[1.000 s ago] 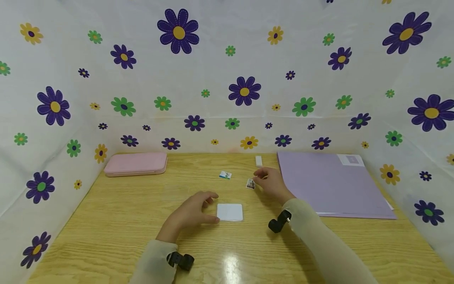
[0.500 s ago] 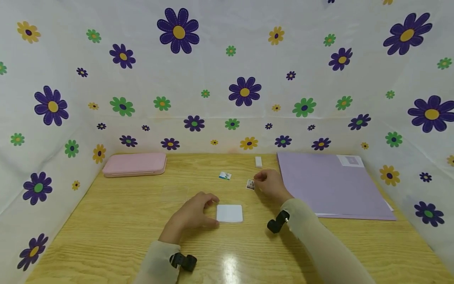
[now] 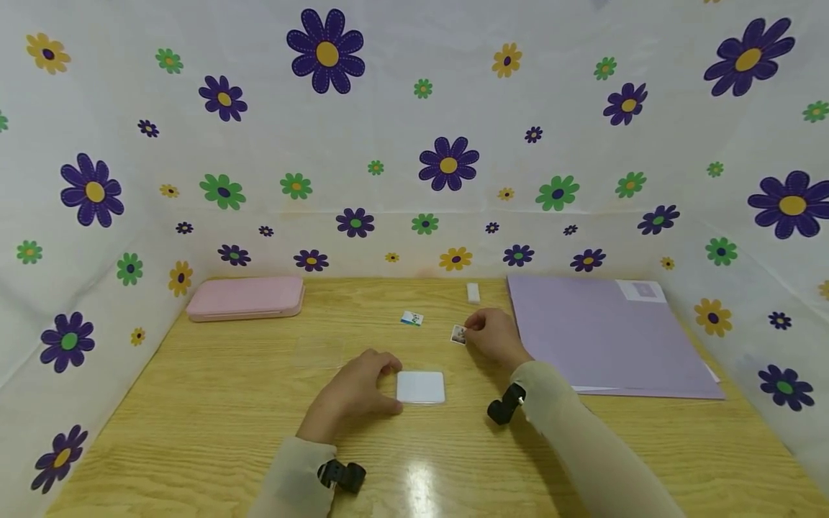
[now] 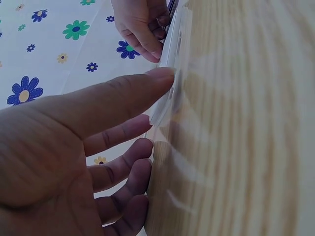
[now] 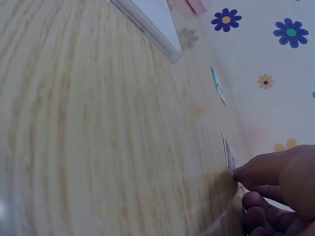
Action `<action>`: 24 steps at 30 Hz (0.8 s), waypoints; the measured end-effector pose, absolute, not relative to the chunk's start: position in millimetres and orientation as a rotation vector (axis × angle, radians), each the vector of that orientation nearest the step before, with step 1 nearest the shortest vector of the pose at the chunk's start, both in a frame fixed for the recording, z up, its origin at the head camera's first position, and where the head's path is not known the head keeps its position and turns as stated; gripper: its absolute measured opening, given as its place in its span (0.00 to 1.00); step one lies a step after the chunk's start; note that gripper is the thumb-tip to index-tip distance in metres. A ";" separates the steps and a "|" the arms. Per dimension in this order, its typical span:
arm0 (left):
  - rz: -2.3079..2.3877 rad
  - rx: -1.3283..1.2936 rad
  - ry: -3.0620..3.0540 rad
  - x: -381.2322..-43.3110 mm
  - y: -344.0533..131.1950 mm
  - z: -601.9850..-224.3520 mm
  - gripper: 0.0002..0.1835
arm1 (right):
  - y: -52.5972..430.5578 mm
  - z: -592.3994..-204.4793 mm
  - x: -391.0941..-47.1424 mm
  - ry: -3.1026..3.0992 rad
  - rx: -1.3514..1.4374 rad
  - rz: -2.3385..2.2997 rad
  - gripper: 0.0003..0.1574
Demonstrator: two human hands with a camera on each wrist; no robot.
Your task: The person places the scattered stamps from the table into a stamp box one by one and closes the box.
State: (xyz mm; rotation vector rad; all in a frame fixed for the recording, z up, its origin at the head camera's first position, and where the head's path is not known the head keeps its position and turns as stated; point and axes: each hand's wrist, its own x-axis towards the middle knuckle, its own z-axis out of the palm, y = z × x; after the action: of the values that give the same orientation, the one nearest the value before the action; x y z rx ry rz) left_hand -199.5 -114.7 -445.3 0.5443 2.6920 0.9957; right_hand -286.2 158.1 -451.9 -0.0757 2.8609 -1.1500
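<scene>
A flat white rectangular piece with a clear, layered rim [image 3: 420, 387] lies on the table in front of me. My left hand [image 3: 352, 388] holds its left end in the head view, thumb at the near corner and index fingertip at the far one. The left wrist view shows the thumb [image 4: 133, 93] right at the clear edge. Farther right, my right hand [image 3: 495, 334] pinches the right edge of a small picture card [image 3: 458, 334] between thumb and index finger. That card [image 5: 229, 155] stands slightly tilted in the right wrist view, its lower end hidden by the thumb.
A second small blue-and-white card [image 3: 411, 318] lies farther back. A thin clear sheet [image 3: 317, 352] rests left of my left hand. At the back are a pink case [image 3: 246, 297], a white eraser-like block [image 3: 473, 293] and a large purple folder [image 3: 602, 338]. Flowered cloth surrounds the table.
My right fingertips have closed from hovering beside the small picture card to pinching its edge. My left hand has shifted slightly right, thumb and index finger drawing in at the white piece's corners.
</scene>
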 end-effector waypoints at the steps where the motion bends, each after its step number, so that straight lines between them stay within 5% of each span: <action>1: 0.991 0.550 2.696 -199.8 -114.6 -446.1 0.31 | 158.1 -451.7 -285.9 2.861 -0.077 -1.139 0.05; 24: 0.957 0.500 2.710 -199.2 -112.9 -444.6 0.30 | 162.8 -453.2 -283.5 2.791 -0.156 -1.282 0.04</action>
State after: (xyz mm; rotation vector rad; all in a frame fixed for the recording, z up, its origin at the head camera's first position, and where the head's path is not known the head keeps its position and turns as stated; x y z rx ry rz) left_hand -199.2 -112.9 -444.6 0.4995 2.7103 0.9568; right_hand -283.5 162.8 -453.2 -0.1556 2.7913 -1.2820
